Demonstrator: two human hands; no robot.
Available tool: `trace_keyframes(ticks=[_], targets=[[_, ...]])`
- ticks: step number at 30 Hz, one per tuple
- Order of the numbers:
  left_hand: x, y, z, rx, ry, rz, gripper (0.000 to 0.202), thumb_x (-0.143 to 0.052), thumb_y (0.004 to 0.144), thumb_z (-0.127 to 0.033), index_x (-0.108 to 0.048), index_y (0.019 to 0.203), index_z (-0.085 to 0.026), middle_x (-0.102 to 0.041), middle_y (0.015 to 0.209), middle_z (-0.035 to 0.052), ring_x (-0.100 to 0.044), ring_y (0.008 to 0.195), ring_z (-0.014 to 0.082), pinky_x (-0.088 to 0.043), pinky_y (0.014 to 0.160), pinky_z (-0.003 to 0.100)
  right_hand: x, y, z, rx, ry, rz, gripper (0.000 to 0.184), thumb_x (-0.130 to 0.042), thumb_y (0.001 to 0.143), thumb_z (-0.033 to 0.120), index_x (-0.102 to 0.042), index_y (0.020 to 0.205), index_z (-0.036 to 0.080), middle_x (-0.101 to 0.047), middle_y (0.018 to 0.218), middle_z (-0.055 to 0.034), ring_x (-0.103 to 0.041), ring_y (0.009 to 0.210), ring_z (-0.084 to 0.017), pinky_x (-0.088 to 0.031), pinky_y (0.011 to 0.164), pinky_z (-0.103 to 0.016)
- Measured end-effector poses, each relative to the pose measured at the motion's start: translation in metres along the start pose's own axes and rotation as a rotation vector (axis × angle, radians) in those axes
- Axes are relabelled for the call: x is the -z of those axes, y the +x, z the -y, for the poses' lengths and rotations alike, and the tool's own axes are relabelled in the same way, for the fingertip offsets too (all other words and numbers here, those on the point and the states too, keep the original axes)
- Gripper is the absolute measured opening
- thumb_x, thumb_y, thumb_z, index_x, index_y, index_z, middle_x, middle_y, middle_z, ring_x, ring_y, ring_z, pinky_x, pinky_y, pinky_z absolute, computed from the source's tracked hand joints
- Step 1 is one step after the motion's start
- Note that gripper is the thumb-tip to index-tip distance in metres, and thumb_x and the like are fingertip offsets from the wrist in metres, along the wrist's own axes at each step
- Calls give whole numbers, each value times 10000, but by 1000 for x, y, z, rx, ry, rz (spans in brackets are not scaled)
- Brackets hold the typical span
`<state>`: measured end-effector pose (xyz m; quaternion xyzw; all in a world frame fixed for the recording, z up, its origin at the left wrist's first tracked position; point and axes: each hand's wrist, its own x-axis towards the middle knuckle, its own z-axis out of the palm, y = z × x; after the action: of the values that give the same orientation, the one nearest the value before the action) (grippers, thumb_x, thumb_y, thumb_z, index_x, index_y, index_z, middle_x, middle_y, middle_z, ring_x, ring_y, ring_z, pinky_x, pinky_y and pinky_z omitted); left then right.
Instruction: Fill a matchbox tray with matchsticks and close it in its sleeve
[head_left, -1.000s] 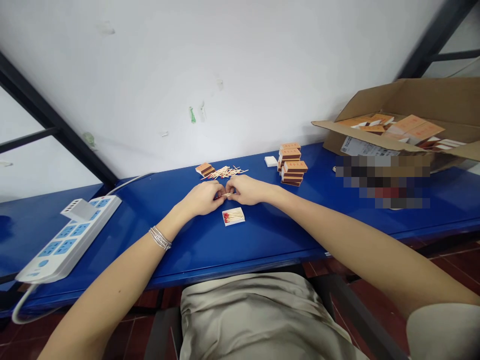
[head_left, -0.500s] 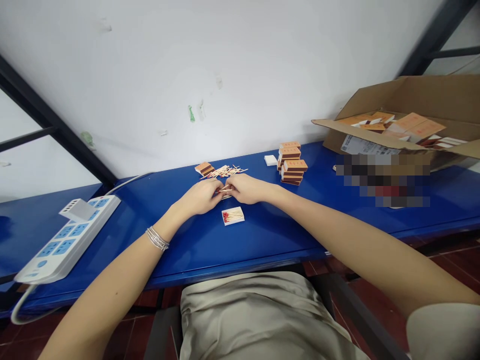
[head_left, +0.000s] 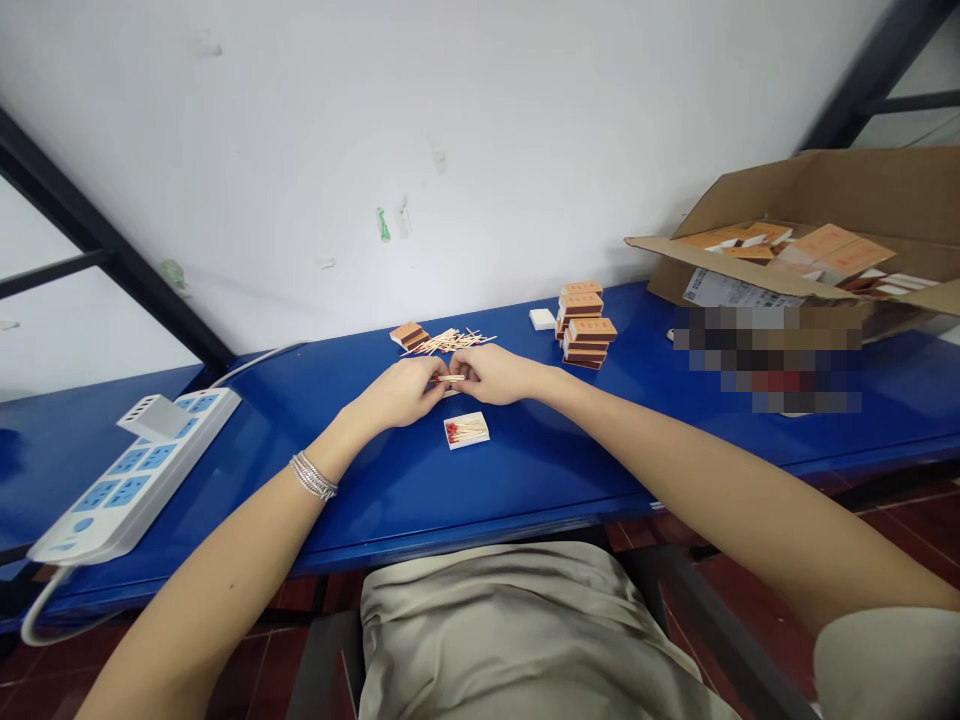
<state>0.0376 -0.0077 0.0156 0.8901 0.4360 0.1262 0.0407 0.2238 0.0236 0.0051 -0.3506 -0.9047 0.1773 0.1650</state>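
My left hand (head_left: 412, 390) and my right hand (head_left: 491, 376) meet over the blue table, both closed in a pinch. Between their fingertips lies a small bunch of matches (head_left: 451, 378), red heads toward the left. Just under the fingers a few more matches show in part on the table. Nearer to me is an open matchbox tray (head_left: 466, 430) partly filled with red-headed matches. Behind my hands spreads a loose pile of matches (head_left: 456, 341), with orange and brown matchbox sleeves (head_left: 408, 334) at its left end.
Stacked matchboxes (head_left: 589, 330) stand to the right, beside a white tray (head_left: 541, 319). An open cardboard box (head_left: 795, 215) full of matchboxes sits at the far right, with a blurred patch before it. A white power strip (head_left: 139, 475) lies on the left. A wall rises behind the table (head_left: 525, 470).
The matches between my fingertips have come level and closer together, and more of them show. My hands have barely shifted. The tray and the pile stay where they were.
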Motion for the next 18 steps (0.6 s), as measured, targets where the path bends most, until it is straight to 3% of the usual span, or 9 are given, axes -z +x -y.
trace_keyframes(ticks=[12, 18], targets=[[0, -1, 2, 24, -50, 6, 213, -459, 889, -300, -584, 807, -149, -610, 709, 36, -492, 578, 126, -348, 566, 261, 1, 3, -3, -86, 272, -20, 207, -676, 772, 248, -591, 929, 142, -689, 820, -45, -620, 685, -130, -432, 611, -238], [3, -2, -3, 48, -46, 13, 165, -483, 856, -250, -593, 798, -141, -602, 689, 32, -477, 563, 121, -341, 554, 257, 1, 3, -5, -84, 326, -11, 179, -664, 790, 303, -607, 836, 140, -685, 734, -36, -603, 608, -109, -418, 570, -228]])
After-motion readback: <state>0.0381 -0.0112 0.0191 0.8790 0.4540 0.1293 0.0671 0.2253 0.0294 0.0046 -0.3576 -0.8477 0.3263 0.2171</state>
